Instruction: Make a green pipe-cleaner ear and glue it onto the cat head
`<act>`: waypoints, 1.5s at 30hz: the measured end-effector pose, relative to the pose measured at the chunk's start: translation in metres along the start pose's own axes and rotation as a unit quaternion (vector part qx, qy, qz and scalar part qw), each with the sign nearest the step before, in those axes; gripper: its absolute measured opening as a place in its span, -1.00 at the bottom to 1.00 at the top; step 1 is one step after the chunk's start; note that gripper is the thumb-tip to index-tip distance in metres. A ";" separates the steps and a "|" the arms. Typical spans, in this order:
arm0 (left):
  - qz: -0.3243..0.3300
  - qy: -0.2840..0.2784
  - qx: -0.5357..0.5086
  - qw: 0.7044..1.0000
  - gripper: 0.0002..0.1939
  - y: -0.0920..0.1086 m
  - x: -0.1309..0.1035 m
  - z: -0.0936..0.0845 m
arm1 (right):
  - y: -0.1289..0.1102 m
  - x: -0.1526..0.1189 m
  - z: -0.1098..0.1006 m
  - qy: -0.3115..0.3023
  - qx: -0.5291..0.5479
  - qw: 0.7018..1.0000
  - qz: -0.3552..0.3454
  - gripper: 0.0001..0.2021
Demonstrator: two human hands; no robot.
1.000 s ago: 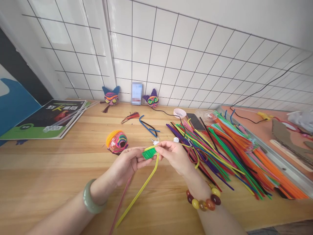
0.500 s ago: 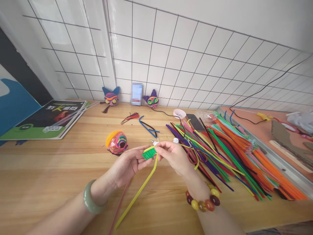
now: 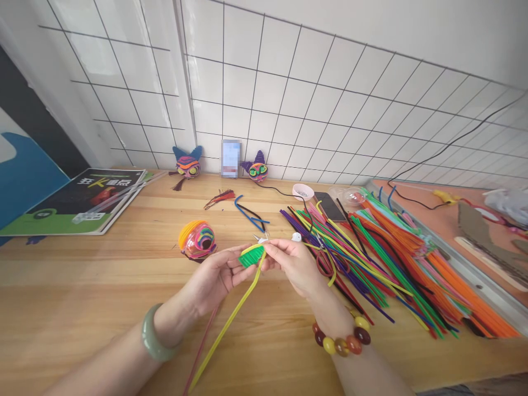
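Observation:
Between my two hands is a small green pipe-cleaner piece, ribbed across, with yellow along its upper edge. My left hand cradles it from the left, fingers closed beneath and behind it. At its right end, the thumb and fingers of my right hand pinch the piece where a yellow pipe cleaner comes off and hangs down toward me. A pink strand runs down below my left wrist. Close to my left hand sits a clear ball partly wrapped in orange and multicoloured strands.
Loose pipe cleaners spread across the right side, with red-handled scissors among them. Pliers lie just beyond my hands. At the back are two eared, wrapped balls, a propped phone and a pink bowl. A book lies left.
The green piece has shifted slightly left and turned a little in my fingers. The hanging yellow pipe cleaner has swung left, its end now lower. Both arms are almost still.

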State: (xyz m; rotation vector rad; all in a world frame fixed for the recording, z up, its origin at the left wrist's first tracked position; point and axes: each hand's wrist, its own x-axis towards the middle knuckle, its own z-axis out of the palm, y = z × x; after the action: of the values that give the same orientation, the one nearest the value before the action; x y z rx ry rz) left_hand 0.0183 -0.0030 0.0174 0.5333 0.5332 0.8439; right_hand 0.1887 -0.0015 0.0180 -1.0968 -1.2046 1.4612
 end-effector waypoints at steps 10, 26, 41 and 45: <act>0.008 0.004 0.007 1.000 -0.65 -0.004 0.001 -0.002 | 0.001 0.000 0.000 0.019 -0.017 1.000 -0.009 -0.75; 0.013 -0.009 0.028 1.000 -0.67 -0.006 0.001 -0.001 | -0.002 0.000 0.003 0.032 -0.046 0.998 -0.014 -0.80; 0.021 -0.018 0.027 0.999 -0.66 -0.007 0.000 -0.001 | -0.002 0.000 0.003 0.038 -0.066 0.997 -0.028 -0.83; 0.020 -0.005 0.020 1.000 -0.66 -0.008 0.001 -0.003 | -0.002 0.000 0.002 0.040 -0.068 0.997 -0.027 -0.83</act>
State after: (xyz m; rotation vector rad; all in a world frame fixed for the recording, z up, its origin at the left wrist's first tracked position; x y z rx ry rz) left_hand 0.0215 -0.0061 0.0101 0.5870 0.5327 0.8695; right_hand 0.1871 -0.0020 0.0203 -1.1926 -1.2830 1.2977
